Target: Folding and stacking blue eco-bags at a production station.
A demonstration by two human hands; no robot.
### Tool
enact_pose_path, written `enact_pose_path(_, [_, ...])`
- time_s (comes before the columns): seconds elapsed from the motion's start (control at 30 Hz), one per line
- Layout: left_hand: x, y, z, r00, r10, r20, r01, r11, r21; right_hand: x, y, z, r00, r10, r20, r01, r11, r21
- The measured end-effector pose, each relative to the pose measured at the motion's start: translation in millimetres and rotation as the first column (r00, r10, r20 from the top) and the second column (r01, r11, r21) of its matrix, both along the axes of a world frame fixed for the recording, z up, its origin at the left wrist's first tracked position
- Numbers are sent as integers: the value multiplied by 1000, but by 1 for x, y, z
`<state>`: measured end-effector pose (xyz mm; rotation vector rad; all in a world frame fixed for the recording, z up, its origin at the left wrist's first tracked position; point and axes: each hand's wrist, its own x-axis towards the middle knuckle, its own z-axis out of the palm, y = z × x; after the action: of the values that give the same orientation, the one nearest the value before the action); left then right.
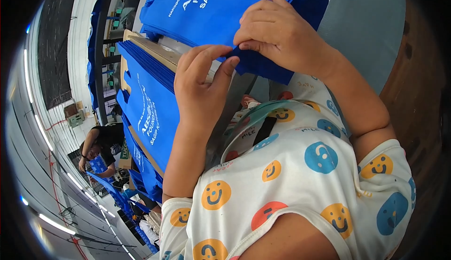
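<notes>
A stack of blue fabric bags (169,24) with white printed writing lies before me at the top of the view. My right hand (282,34) pinches the near edge of blue fabric (269,66) between thumb and curled fingers. Close beside it, my left hand (204,80) has thumb and index finger on a corner of the same fabric, the tips slightly apart around it. The fabric's lower edge hangs down towards my lap. Part of the pinched edge is hidden behind my fingers.
A second stack of printed blue bags (141,108) stands to the left, with a cardboard sheet (158,50) beside it. A grey surface (366,27) extends to the right, next to a brown floor (408,94). Further left, a person in a dark shirt (109,133) handles blue material.
</notes>
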<state>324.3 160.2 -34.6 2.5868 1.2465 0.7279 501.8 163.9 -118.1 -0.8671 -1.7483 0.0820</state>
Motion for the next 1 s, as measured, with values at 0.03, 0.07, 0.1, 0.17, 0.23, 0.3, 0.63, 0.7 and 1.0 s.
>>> enact_pose_path(0.03, [0, 0, 1, 1000, 11, 9, -11, 1000, -7, 0, 1, 2, 1000, 4, 1, -4, 1000, -2])
enact_pose_path(0.07, [0, 1, 1, 1000, 19, 18, -19, 1000, -5, 0, 1, 3, 1000, 4, 5, -4, 1000, 0])
enact_pose_path(0.1, [0, 1, 1, 999, 27, 28, -27, 1000, -4, -1, 1, 4, 1000, 1, 12, -1, 1000, 16])
enact_pose_path(0.17, [-1, 1, 2, 998, 45, 43, -45, 999, -10, -1, 3, 7, 1000, 0, 10, 0, 999, 44])
enact_pose_path(0.23, [-2, 0, 4, 997, 50, 62, -49, 998, -30, -1, 3, 9, 1000, 16, -2, -16, 999, 46])
enact_pose_path(0.3, [-5, 1, 7, 994, 51, 100, -48, 998, -34, -1, 4, 13, 999, 41, -25, -40, 999, 30])
enact_pose_path(0.63, [-58, 29, 108, 945, 141, 295, -159, 987, 37, 75, 38, 46, 955, -291, -52, 295, 935, 195])
enact_pose_path(0.7, [-71, 31, 128, 927, 164, 336, -185, 982, 30, 87, 40, 51, 896, -444, -12, 432, 865, 255])
enact_pose_path(1.0, [-125, 37, 192, 942, 163, 295, -222, 958, 182, 104, 34, 86, 941, -305, -150, 336, 897, 286])
